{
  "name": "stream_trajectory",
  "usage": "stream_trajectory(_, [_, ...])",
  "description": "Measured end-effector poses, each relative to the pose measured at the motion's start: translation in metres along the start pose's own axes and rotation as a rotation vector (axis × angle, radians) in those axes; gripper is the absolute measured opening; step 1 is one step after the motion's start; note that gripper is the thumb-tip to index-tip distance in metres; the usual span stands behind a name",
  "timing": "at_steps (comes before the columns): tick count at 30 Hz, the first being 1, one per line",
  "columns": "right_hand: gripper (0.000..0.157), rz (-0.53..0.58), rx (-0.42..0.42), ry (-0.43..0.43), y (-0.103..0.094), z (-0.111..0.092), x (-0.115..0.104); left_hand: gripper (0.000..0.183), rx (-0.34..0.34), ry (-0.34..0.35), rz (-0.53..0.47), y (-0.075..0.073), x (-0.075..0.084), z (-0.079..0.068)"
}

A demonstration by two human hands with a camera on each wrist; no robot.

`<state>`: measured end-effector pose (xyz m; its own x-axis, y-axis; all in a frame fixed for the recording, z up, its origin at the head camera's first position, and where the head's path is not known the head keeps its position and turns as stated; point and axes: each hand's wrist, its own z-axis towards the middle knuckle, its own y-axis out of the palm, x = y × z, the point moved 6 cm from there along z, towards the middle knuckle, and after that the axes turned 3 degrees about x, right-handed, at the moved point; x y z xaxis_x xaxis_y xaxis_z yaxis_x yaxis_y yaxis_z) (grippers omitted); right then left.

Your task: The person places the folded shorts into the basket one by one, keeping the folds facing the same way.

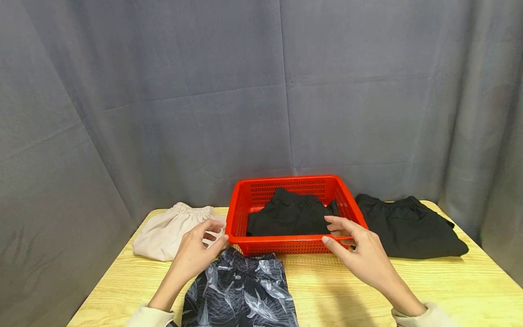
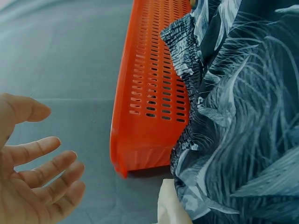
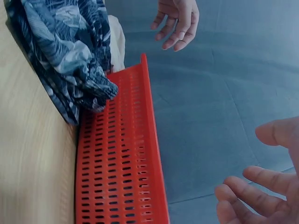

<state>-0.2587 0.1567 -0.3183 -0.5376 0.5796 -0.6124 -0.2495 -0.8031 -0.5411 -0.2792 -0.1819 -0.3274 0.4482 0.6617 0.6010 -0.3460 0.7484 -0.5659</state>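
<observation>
A red plastic basket with slotted walls stands at the middle of the table, holding a folded black garment. Near its front left corner is my left hand, fingers loosely bent and holding nothing. My right hand hovers by the front rim toward the right, thumb and fingers spread. In the right wrist view a gap shows between the right fingers and the basket wall. Black-and-grey printed pants with an elastic waistband lie in front of the basket, their waistband against its wall in the left wrist view.
Left of the basket lies a folded cream garment with a gathered waistband. On the right a folded black garment lies beside the basket. Grey curtains hang behind the light wooden table and at both sides.
</observation>
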Motion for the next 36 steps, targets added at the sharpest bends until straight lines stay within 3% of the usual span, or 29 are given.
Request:
stream_trajectory(3, [0.038, 0.056, -0.01, 0.034, 0.003, -0.004, 0.002, 0.021, 0.017, 0.002, -0.007, -0.004, -0.001, -0.004])
stream_trajectory(10, [0.035, 0.13, -0.038, 0.093, 0.016, -0.013, 0.006, 0.022, 0.003, -0.115, -0.001, -0.015, -0.018, -0.01])
stream_trajectory(15, [0.034, 0.169, -0.058, 0.139, 0.025, -0.019, 0.011, 0.021, -0.002, -0.155, 0.008, -0.019, -0.025, -0.015])
stream_trajectory(26, [0.029, 0.286, -0.132, 0.265, 0.042, -0.029, 0.019, 0.023, -0.004, -0.24, -0.029, -0.021, -0.042, -0.029])
stream_trajectory(36, [0.038, 0.46, -0.195, 0.389, 0.055, -0.04, 0.021, 0.024, -0.013, -0.329, -0.064, -0.015, -0.057, -0.041])
